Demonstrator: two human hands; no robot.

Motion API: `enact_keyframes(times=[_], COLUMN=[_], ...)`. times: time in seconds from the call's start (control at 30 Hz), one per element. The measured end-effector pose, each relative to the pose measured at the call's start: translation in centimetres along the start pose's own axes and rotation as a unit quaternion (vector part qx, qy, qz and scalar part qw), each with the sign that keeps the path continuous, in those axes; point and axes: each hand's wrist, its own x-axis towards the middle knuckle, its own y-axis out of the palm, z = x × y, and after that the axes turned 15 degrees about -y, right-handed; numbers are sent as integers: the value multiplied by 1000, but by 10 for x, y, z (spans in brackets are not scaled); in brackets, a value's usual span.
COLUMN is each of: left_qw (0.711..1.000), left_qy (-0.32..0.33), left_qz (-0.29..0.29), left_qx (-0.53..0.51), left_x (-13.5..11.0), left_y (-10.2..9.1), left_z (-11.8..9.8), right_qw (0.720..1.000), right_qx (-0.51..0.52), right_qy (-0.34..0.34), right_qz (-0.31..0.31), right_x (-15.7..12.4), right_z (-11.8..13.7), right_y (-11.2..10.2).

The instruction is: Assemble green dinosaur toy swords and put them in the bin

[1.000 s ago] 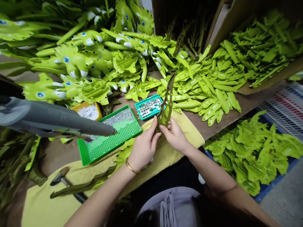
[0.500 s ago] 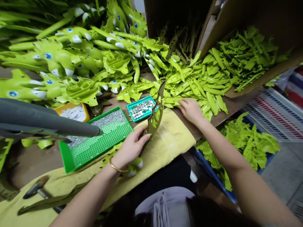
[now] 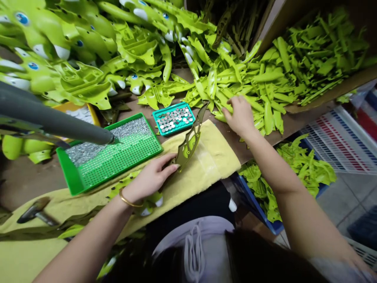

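Note:
My left hand [image 3: 151, 179] pinches the lower end of a dark olive plastic toy part [image 3: 191, 140], a curved, pointed piece with holes, held low over the yellow towel [image 3: 216, 159]. My right hand [image 3: 240, 116] reaches out to the pile of lime-green leaf-shaped parts [image 3: 265, 84] on the bench, its fingers curled into the pile. What those fingers hold, if anything, is hidden. A small teal tray [image 3: 173, 118] of round metal discs sits just left of the olive part's tip.
A green perforated tray [image 3: 114, 155] with small metal bits lies to the left, with a grey powered tool [image 3: 53, 118] hanging over it. Green dinosaur-head shells [image 3: 73, 51] are heaped behind. A cardboard box [image 3: 321, 43] and a floor bin [image 3: 294, 173] hold more green parts.
My right hand let go of the olive part and reached right into the green pile. My left hand lowered the part toward the towel. The view shifted down.

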Motion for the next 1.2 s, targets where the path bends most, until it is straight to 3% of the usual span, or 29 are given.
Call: enact_keyframes(times=[0.1, 0.23, 0.33, 0.47, 0.6, 0.67, 0.8, 0.93, 1.03, 1.1, 1.2], left_qw=[1000, 999, 998, 999, 999, 999, 1000, 999, 999, 999, 998], left_qy=[-5, -24, -37, -27, -21, -18, -6, -12, -16, -23, -31], left_qz=[1, 10, 12, 14, 11, 14, 29, 41, 46, 48, 51], left_qx=[1, 22, 43, 43, 34, 26, 2, -4, -9, -9, -3], left_x=[-4, -6, -6, -1, 2, 3, 6, 11, 14, 15, 18], left_y=[-2, -1, 0, 1, 2, 2, 2, 3, 3, 3, 4], left_z=[7, 6, 4, 4, 8, 10, 14, 16, 15, 14, 14], right_qw=[998, 994, 992, 995, 989, 984, 944, 905, 883, 919, 968], right_qx=[-16, 96, 117, 28, 68, 149, 305, 387, 451, 389, 200], right_qy=[0, -54, -40, 6, -16, 1, 126, 175, 129, 50, -83], right_qz=[59, 22, 11, 96, 129, 99, -24, -39, -13, 42, 124], right_x=[-21, -32, -28, -19, -16, -16, -16, -27, -52, -71, -89], right_z=[17, 10, -3, -16, -22, -27, -47, -49, -18, 13, 49], right_y=[13, 18, 13, 9, 0, -9, -19, -16, -15, -18, -23])
